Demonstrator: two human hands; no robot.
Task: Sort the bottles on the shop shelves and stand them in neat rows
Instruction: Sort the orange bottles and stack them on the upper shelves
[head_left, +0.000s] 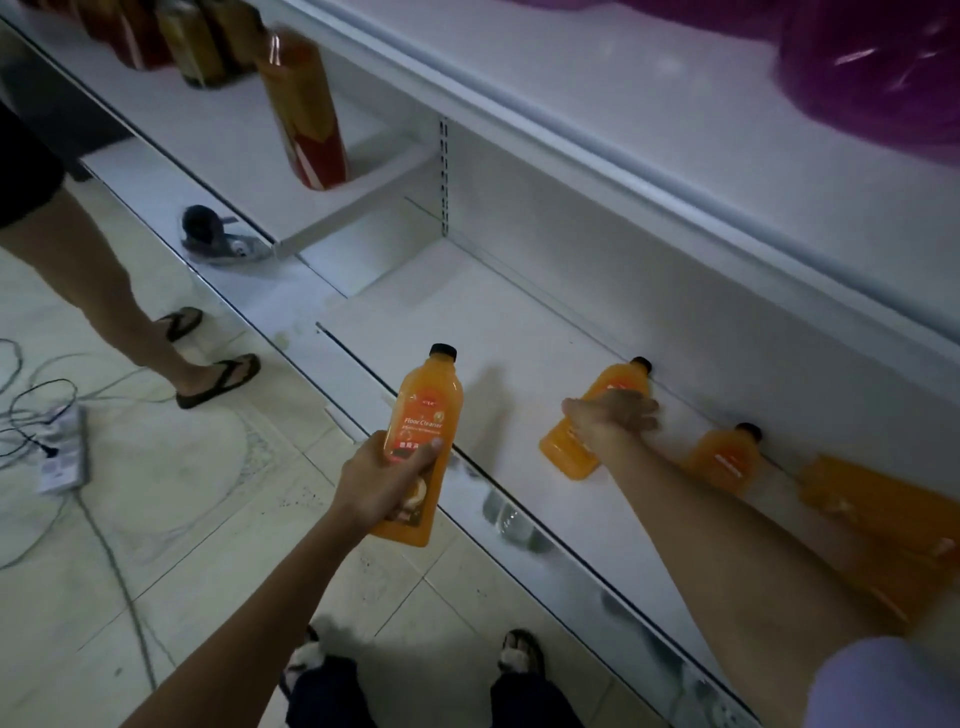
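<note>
Shelf sorting, head view. The left hand (384, 483) is holding an upright orange floor-cleaner bottle (426, 410) just before the shelf (519, 322) edge, its fingers (418, 460) wrapping the lower half. The right hand (613, 423) is curling its fingers (641, 415) over a second bottle (621, 382) lying on the shelf, cap pointing beyond the fingertips. A third bottle (724, 460) is lying right of those fingers.

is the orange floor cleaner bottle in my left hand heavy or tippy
Likely heavy for its size: the black-capped orange plastic floor cleaner bottle looks full to the neck. Flat sides should stop rolling; being tall and narrow, it may tip.
</note>
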